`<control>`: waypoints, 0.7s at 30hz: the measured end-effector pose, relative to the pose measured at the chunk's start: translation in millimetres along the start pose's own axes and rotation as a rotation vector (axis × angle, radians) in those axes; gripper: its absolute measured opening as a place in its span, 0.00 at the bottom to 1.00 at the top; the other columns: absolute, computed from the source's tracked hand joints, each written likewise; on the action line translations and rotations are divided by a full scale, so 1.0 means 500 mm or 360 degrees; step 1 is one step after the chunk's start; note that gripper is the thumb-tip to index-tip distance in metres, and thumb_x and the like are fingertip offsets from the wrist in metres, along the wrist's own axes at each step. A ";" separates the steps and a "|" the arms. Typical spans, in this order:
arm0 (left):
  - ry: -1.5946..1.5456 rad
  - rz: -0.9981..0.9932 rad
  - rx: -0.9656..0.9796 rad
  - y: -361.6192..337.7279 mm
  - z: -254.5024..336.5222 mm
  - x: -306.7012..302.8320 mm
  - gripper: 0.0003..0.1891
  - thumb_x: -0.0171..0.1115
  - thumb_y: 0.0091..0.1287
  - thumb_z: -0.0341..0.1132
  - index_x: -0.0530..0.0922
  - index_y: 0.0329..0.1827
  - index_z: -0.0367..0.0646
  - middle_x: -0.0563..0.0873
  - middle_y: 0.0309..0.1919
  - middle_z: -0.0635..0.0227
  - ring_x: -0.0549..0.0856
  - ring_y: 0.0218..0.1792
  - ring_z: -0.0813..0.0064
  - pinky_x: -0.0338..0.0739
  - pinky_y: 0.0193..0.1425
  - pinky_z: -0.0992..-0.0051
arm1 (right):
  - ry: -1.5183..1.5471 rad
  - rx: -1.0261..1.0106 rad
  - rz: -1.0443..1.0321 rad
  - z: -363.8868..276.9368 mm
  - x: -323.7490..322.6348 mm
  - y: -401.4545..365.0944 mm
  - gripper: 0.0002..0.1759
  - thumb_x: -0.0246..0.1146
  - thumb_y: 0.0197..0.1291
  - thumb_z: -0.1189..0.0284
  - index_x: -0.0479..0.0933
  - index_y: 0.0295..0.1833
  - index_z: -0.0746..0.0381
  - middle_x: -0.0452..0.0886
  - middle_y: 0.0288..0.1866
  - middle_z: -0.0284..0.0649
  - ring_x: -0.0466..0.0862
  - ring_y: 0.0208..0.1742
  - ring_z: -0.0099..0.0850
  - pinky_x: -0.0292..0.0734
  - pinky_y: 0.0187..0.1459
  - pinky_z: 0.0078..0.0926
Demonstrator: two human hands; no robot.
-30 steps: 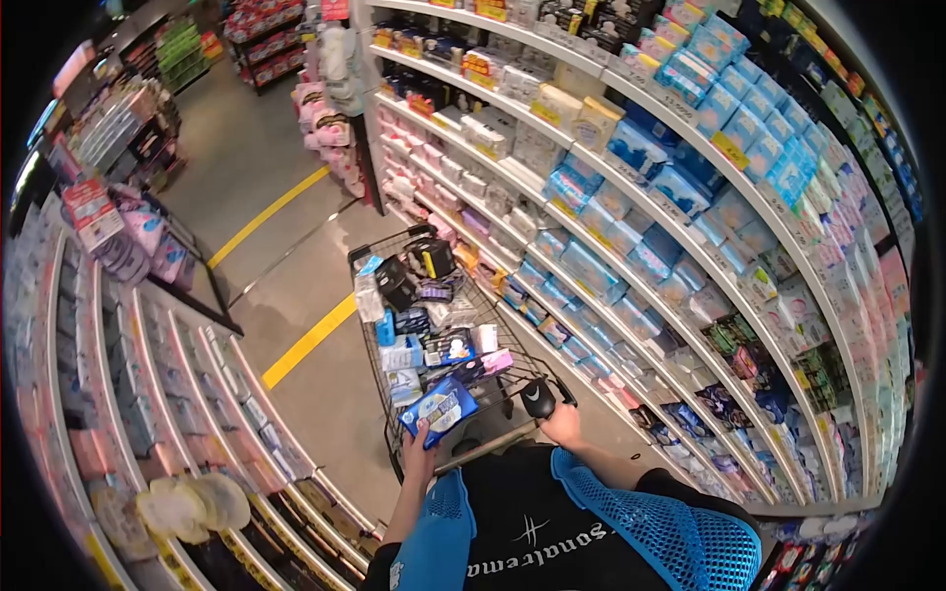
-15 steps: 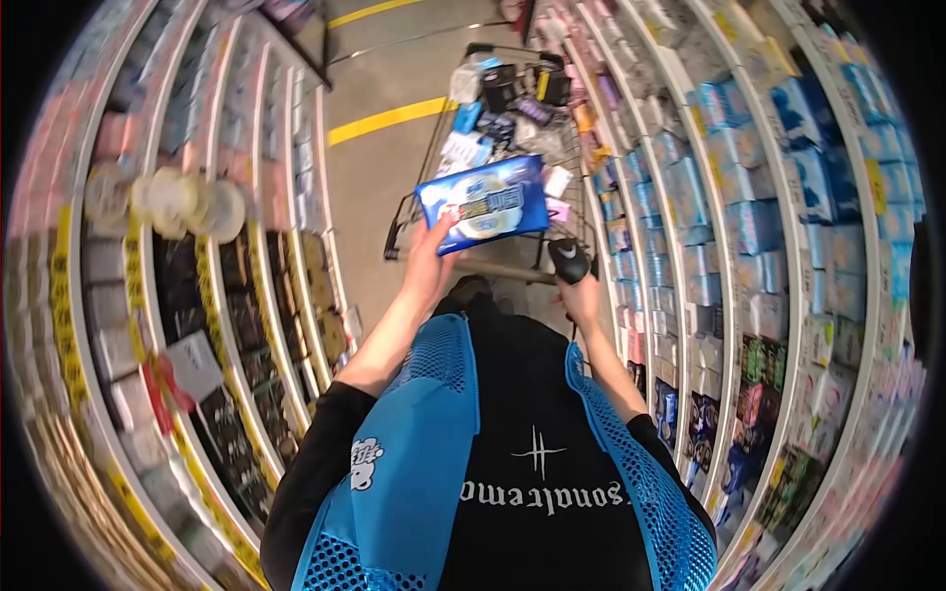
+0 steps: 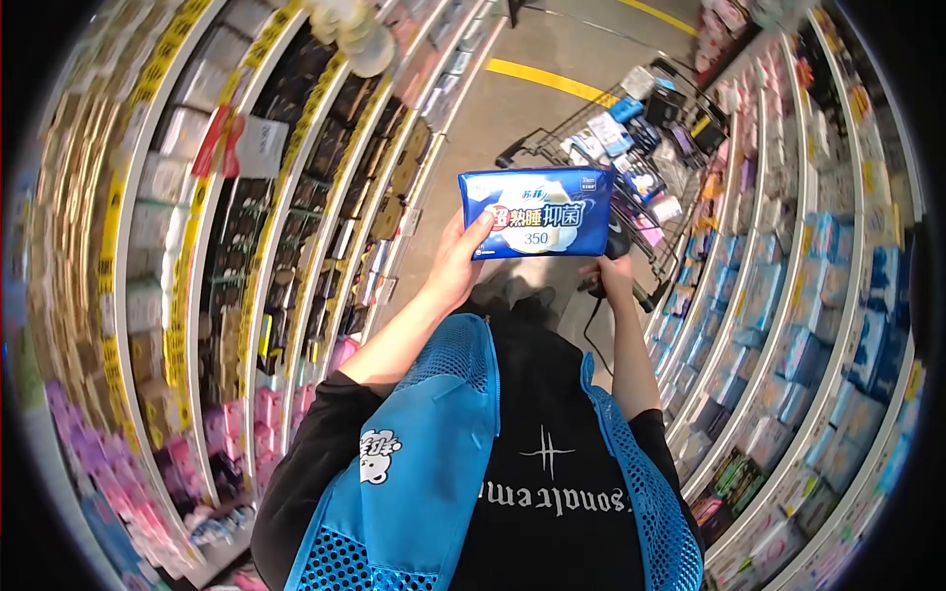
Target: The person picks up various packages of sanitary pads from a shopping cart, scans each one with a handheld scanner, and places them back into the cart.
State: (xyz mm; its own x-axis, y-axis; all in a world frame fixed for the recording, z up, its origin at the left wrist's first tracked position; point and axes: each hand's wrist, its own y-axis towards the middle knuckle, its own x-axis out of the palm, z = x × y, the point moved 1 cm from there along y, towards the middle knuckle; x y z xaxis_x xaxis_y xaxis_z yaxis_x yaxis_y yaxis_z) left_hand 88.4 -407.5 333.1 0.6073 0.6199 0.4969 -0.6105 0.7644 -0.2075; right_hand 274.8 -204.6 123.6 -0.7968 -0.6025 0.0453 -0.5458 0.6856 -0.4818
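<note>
My left hand (image 3: 458,264) grips the left end of a blue flat package (image 3: 537,212) printed with white characters and "350", held up level in front of my chest. Right of it and lower, my right hand (image 3: 613,279) is closed on a black handheld scanner (image 3: 619,239), mostly hidden behind the package's right corner. A dark cord hangs down from that hand. Beyond the package stands a wire shopping cart (image 3: 532,150) loaded with several packets.
Store shelves (image 3: 296,217) packed with dark and pink packs run along my left. Shelves of blue and white packs (image 3: 788,295) curve along my right. The floor ahead carries a yellow line (image 3: 552,81). I wear a blue mesh vest over black.
My left hand has lifted the blue package out of the cart and turned its printed face toward me. My view has swung left. The right hand has left the cart handle with the scanner.
</note>
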 end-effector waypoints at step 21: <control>-0.0355 0.0691 0.0082 -0.706 -0.142 -0.236 0.21 0.60 0.75 0.46 0.74 0.65 0.45 0.85 0.51 0.73 0.82 0.47 0.86 0.76 0.43 0.81 | -0.0402 -0.0222 0.0060 0.151 -0.093 -0.154 0.07 0.63 0.61 0.72 0.78 0.36 0.66 0.78 0.20 0.37 0.75 0.16 0.26 0.68 0.18 0.23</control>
State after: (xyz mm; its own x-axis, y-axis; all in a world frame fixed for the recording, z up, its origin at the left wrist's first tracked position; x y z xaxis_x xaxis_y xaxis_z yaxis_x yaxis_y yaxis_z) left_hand 268.1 -738.0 287.9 0.1710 0.8219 0.5433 -0.8107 0.4307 -0.3965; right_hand 373.4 -260.0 92.6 -0.7368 -0.6463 -0.1982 -0.5615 0.7484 -0.3531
